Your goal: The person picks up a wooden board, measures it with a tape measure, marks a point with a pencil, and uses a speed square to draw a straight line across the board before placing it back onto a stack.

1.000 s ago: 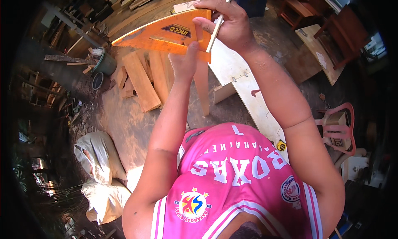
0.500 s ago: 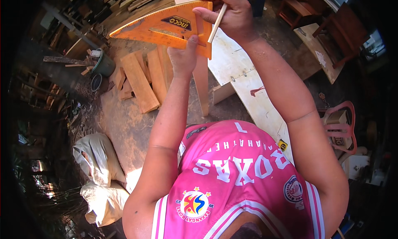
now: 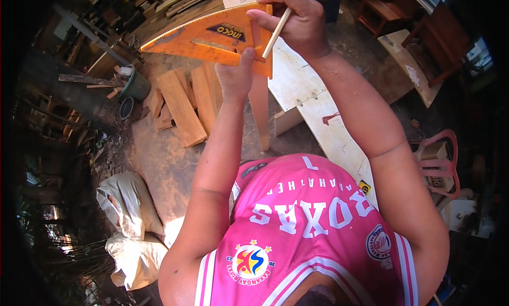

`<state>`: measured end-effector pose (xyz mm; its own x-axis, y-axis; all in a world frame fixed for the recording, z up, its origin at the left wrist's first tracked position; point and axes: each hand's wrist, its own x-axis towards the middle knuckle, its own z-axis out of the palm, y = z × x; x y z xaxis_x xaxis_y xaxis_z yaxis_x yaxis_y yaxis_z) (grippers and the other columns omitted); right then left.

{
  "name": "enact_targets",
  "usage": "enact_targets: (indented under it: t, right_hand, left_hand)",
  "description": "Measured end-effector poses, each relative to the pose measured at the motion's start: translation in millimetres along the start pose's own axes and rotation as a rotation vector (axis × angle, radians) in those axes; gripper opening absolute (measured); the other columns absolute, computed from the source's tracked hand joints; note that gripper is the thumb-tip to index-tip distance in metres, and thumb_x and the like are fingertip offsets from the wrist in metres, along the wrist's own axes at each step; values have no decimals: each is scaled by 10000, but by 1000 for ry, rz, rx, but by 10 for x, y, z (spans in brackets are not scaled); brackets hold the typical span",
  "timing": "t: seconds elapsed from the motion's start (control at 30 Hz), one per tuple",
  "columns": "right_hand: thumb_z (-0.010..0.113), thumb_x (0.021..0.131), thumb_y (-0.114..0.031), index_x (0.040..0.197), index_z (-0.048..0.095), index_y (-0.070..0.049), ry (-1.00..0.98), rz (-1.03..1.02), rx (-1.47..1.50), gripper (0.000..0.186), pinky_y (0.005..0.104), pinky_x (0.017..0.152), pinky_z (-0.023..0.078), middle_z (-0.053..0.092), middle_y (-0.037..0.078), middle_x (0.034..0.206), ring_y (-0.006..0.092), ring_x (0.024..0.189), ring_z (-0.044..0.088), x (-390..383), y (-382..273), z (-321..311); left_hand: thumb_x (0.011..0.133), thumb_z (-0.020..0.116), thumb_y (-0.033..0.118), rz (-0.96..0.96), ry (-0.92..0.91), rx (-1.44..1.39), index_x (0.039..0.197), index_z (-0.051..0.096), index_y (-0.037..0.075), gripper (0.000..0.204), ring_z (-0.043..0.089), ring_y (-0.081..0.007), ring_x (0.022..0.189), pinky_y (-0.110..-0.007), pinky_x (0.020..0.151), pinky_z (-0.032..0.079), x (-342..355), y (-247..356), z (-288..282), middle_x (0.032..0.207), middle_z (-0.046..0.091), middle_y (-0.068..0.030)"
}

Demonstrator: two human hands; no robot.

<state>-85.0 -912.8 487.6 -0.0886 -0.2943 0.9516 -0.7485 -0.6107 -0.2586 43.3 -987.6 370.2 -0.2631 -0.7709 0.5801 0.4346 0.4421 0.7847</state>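
An orange triangular speed square is held up at the top of the view, over a narrow wooden board. My left hand grips the square's near edge, thumb on top and fingers hidden beneath. My right hand is closed around a slim, pale pencil. The pencil slants down across the square's right end, its lower end by the square's edge. The right thumb and fingertips also touch the square's upper right corner. A pale wood end shows beyond the square.
Wooden planks lie on the floor at left, near a green bucket. A long pale panel runs under my right arm, with a tape measure on it. Filled sacks sit at lower left; a pink plastic chair stands at right.
The pencil has tilted slightly, its lower end shifting a little left over the square. Both hands keep their grips; the whole view has shifted slightly.
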Motion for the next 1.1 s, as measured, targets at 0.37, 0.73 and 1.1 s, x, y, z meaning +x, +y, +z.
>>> enact_targets:
  t: [0.37,0.73,1.1]
  right_hand:
    - [839,695,-111,896,641,-42,19,-63,-40,290,291,546,439,553,47,700,160,604,544,4,108,10]
    - [830,666,-76,952,675,-43,-91,-84,43,326,290,618,471,593,70,856,170,715,571,141,155,9]
    - [831,683,-141,997,723,-86,-226,-96,-65,336,383,920,469,618,146,1064,279,1065,591,318,93,117]
  left_hand:
    - [873,707,205,-43,-18,16,1098,598,-17,334,618,-155,905,-299,788,497,29,37,25,992,651,-73]
    - [888,685,200,-98,-116,-218,1152,557,-39,379,645,-167,838,-287,709,521,236,-80,-69,1001,642,-100]
    - [898,668,162,-106,-108,-240,1105,573,-45,308,670,-183,748,-281,654,523,230,-28,-21,920,659,-97]
